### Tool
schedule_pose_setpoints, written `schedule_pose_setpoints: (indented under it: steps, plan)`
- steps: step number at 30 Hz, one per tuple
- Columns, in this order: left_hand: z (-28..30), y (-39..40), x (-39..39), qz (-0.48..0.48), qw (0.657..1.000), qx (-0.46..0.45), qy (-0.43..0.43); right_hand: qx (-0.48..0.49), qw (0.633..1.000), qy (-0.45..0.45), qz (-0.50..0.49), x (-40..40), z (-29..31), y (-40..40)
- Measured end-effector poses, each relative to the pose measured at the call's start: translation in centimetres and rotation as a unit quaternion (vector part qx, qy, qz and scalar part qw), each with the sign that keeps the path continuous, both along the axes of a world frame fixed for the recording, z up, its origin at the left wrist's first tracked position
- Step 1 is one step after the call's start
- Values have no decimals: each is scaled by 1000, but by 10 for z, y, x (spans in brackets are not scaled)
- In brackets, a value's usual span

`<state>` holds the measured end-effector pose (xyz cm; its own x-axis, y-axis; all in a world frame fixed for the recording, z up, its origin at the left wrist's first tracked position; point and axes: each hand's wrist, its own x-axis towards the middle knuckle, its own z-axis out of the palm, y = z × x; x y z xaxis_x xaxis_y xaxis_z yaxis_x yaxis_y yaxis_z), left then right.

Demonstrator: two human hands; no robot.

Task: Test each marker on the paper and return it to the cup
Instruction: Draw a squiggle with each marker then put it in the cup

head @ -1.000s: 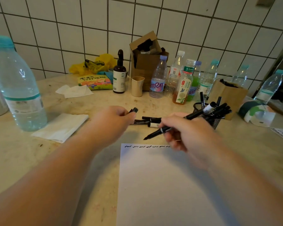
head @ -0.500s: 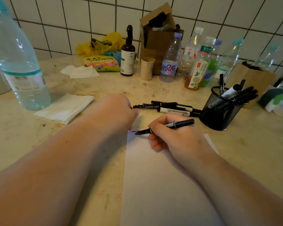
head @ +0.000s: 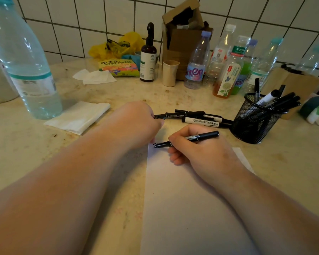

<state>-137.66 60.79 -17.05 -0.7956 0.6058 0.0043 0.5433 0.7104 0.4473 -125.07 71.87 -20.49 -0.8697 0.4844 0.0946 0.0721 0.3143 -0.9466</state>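
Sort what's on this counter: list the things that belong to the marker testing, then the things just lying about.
Part of the job:
right hand gripping a black marker, tip on the paper
left hand, fingers curled, contents hidden
loose markers on the counter
mesh cup holding markers

Lying about:
large water bottle
folded tissue
dropper bottle
paper cup
drink bottles
cardboard box

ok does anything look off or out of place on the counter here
Nothing is spilled or broken. The one untidy spot is a loose pile of markers lying flat on the counter beside the mesh cup, not standing in it like the others.
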Motion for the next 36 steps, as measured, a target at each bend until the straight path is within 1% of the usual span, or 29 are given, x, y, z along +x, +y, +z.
schedule_pose_setpoints:
  steps: [5, 15, 17, 20, 25, 29, 32, 36]
  plan:
    - [1, 0, 1, -1, 1000, 8, -7, -3, 1000, 0, 1, 0, 0, 0]
    - [1, -2, 1, -5, 1000, 15, -17, -26, 999, 3, -38, 4, 1, 6]
    - [2, -2, 1, -8, 1000, 11, -17, -40, 997, 17, -61, 5, 1, 9]
    - [4, -2, 1, -17, 1000, 11, -9, -76, 990, 63, -96, 9, 4, 15]
    - [5, -3, 3, -48, 998, 44, 1, -122, 974, 127, -145, 14, 13, 24]
    - [7, -2, 7, -82, 995, 51, -22, -192, 956, 163, -147, 15, 17, 30]
    - [5, -4, 7, -97, 992, 78, -24, -250, 944, 170, -133, 15, 19, 31]
    - [3, -4, 7, -101, 991, 89, -25, -243, 945, 180, -128, 15, 21, 30]
